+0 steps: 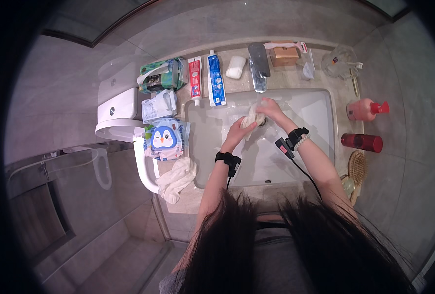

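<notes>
Over the white sink (pixel 210 166), both of my hands grip a wet-looking, whitish cloth (pixel 253 119). My left hand (pixel 237 132) pinches its lower left side, thumb along the cloth. At the upper right of it, my right hand (pixel 272 110) is closed on the cloth's other end. The faucet (pixel 258 66) reaches over the basin's far edge, just beyond my hands. Part of the cloth and some fingertips are hidden from view. Each wrist carries a black strap with a small device and cable.
Along the far counter lie a red tube (pixel 195 78), a blue tube (pixel 216 81), a white bar (pixel 235 67) and a box (pixel 283 56). Wipes packs (pixel 163 139) and a crumpled cloth (pixel 178 179) sit left. At right are a pump bottle (pixel 362 109), red bottle (pixel 362 142) and hairbrush (pixel 358 167).
</notes>
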